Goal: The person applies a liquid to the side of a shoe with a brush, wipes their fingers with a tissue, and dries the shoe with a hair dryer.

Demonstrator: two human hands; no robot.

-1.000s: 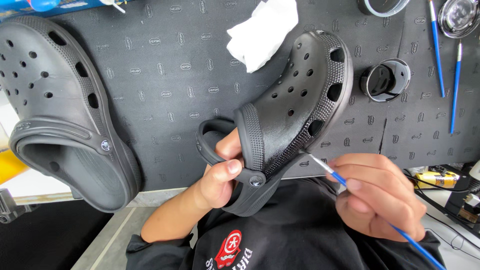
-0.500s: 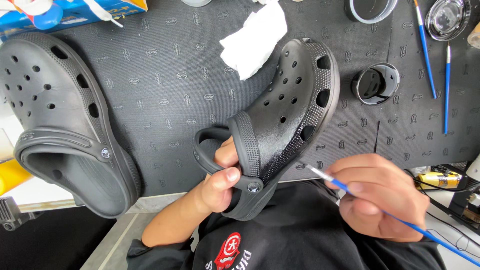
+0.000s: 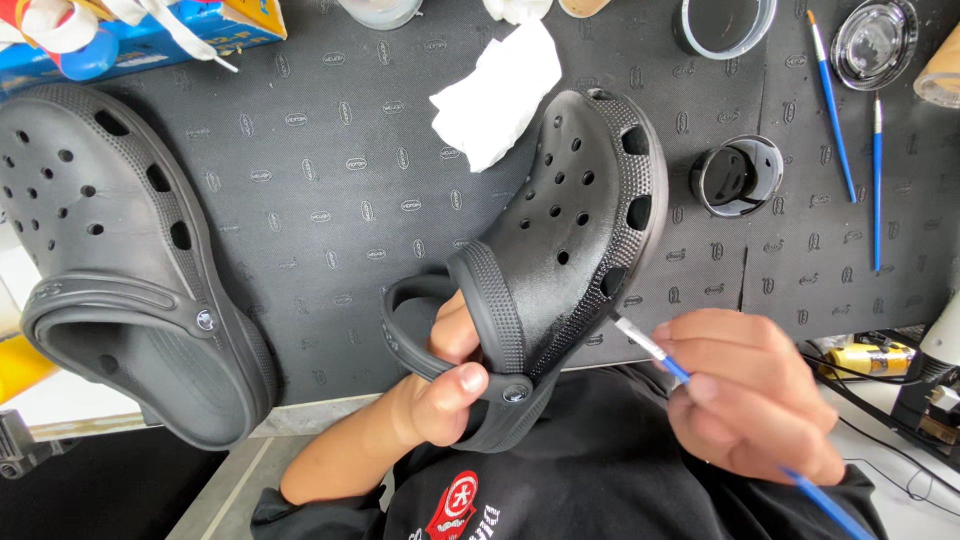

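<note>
Left hand (image 3: 440,395) fingers clamped on black clog (image 3: 560,260) heel. Right hand (image 3: 750,395) fingers pinch blue paintbrush (image 3: 680,370), tip touching clog's side.

A single head-worn camera looks steeply down from close above, facing away from the person's chest at the near edge across the dark mat (image 3: 330,200) to its far side, with no second view

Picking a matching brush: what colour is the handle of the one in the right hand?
Blue, with a silver ferrule; the thin paintbrush shows best in the head view.
</note>
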